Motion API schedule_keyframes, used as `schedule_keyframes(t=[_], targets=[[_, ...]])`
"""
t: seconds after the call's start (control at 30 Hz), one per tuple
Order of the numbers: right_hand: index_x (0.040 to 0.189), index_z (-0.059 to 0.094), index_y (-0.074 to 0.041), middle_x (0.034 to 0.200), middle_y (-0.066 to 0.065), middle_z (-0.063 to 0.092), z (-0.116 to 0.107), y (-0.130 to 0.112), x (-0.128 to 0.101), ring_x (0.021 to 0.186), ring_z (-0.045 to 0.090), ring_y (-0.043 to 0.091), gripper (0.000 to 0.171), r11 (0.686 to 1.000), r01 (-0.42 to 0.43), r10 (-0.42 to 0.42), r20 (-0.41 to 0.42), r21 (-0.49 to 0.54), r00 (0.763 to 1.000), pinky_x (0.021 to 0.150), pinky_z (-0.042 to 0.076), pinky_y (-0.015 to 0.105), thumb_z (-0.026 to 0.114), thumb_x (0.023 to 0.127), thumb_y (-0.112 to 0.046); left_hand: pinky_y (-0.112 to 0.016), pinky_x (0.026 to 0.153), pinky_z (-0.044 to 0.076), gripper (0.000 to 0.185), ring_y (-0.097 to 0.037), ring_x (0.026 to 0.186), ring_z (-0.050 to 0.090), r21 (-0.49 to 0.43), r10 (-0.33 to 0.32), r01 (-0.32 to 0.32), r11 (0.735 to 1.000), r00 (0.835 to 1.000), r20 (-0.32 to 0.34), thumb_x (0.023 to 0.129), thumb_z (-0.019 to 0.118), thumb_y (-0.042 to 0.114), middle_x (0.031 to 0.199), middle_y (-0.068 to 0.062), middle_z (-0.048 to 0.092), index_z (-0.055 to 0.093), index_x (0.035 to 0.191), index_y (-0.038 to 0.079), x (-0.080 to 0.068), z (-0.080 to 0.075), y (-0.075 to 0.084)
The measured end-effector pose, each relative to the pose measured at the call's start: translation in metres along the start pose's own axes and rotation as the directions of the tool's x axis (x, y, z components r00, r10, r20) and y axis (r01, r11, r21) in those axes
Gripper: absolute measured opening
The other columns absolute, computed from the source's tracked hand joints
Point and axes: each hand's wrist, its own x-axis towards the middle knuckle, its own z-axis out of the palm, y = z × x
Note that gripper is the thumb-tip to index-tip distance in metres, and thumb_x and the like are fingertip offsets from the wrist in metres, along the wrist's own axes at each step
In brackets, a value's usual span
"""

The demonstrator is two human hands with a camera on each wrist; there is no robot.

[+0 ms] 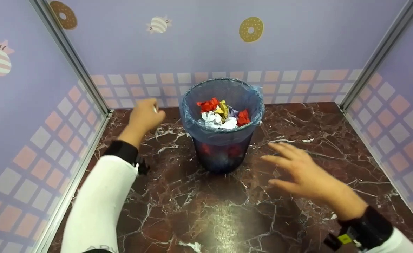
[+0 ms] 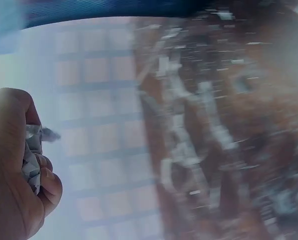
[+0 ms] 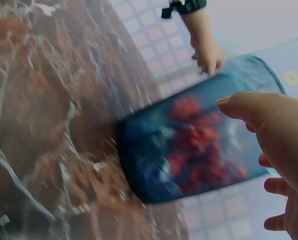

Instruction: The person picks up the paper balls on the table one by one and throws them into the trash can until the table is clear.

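My left hand grips a crumpled white paper ball, its fingers curled round it, to the left of the bin and about level with its rim. Only a small white bit of the paper shows in the head view. The dark mesh waste bin, lined with a translucent blue bag, stands upright on the floor. Inside it lie crumpled red paper, yellow paper and white paper. To the right of the bin, my right hand is held with fingers spread, holding nothing.
Dark red marbled flooring with white veins lies under the bin. Lilac panels with a pink and white checked band enclose it at the back and both sides. Metal corner posts join the panels.
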Motion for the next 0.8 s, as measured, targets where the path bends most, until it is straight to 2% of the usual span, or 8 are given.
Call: schedule_keyframes(t=[0.13,0.23,0.37,0.47,0.6,0.8], targets=[[0.145,0.04,-0.04,0.161,-0.006,0.018,-0.015,0.015,-0.008,0.146,0.018,0.034,0.069,0.999,-0.039,0.039,-0.047,-0.004,0.998,0.111,0.015,0.067,0.067,0.084,-0.055,-0.031,0.055,0.04,0.009,-0.02,0.061,0.043,-0.051,0.015,-0.015,0.999,1.0,0.006,0.08,0.052,0.015,0.074,-0.005,0.045,0.044,0.079,0.011,0.01,-0.037,0.027],[0.145,0.041,-0.04,0.161,-0.005,0.019,-0.024,0.025,-0.017,0.146,0.018,0.035,0.068,0.998,-0.069,0.068,-0.081,-0.002,0.994,0.11,0.014,0.068,0.068,0.084,-0.053,-0.032,0.059,0.042,0.007,-0.021,0.065,0.045,-0.075,0.035,-0.034,0.997,0.999,0.007,0.08,0.051,0.013,0.078,-0.006,0.046,0.045,0.082,0.011,0.017,-0.06,0.052],[0.144,0.044,-0.037,0.16,-0.004,0.022,-0.031,0.037,-0.031,0.146,0.019,0.035,0.067,0.994,-0.105,0.105,-0.121,0.008,0.987,0.111,0.013,0.067,0.07,0.084,-0.049,-0.034,0.064,0.041,0.01,-0.022,0.075,0.045,-0.027,0.136,-0.137,0.99,0.99,-0.036,0.075,0.052,0.01,0.083,-0.006,0.047,0.045,0.082,0.012,0.03,-0.078,0.093],[0.143,0.048,-0.034,0.159,-0.001,0.027,-0.034,0.043,-0.04,0.145,0.021,0.036,0.066,0.993,-0.114,0.116,-0.161,0.022,0.98,0.111,0.014,0.067,0.074,0.083,-0.044,-0.033,0.068,0.041,0.012,-0.021,0.081,0.045,-0.014,0.186,-0.186,0.982,0.983,0.0,0.073,0.051,0.006,0.088,-0.004,0.047,0.046,0.082,0.013,0.036,-0.081,0.129],[0.141,0.051,-0.032,0.157,0.002,0.032,-0.036,0.048,-0.047,0.143,0.024,0.038,0.064,0.994,-0.11,0.113,-0.194,0.025,0.975,0.11,0.018,0.066,0.075,0.082,-0.042,-0.03,0.068,0.043,0.013,-0.018,0.081,0.047,0.0,0.198,-0.199,0.98,0.973,0.122,0.075,0.053,0.006,0.091,-0.001,0.048,0.047,0.083,0.015,0.038,-0.077,0.176],[0.14,0.052,-0.032,0.156,0.004,0.033,-0.038,0.051,-0.053,0.142,0.026,0.039,0.065,0.994,-0.104,0.109,-0.216,0.037,0.97,0.109,0.019,0.068,0.077,0.081,-0.037,-0.029,0.067,0.042,0.014,-0.018,0.08,0.047,0.107,0.306,-0.339,0.935,0.92,0.244,0.076,0.056,0.013,0.09,0.001,0.049,0.046,0.084,0.018,0.042,-0.058,0.229]])
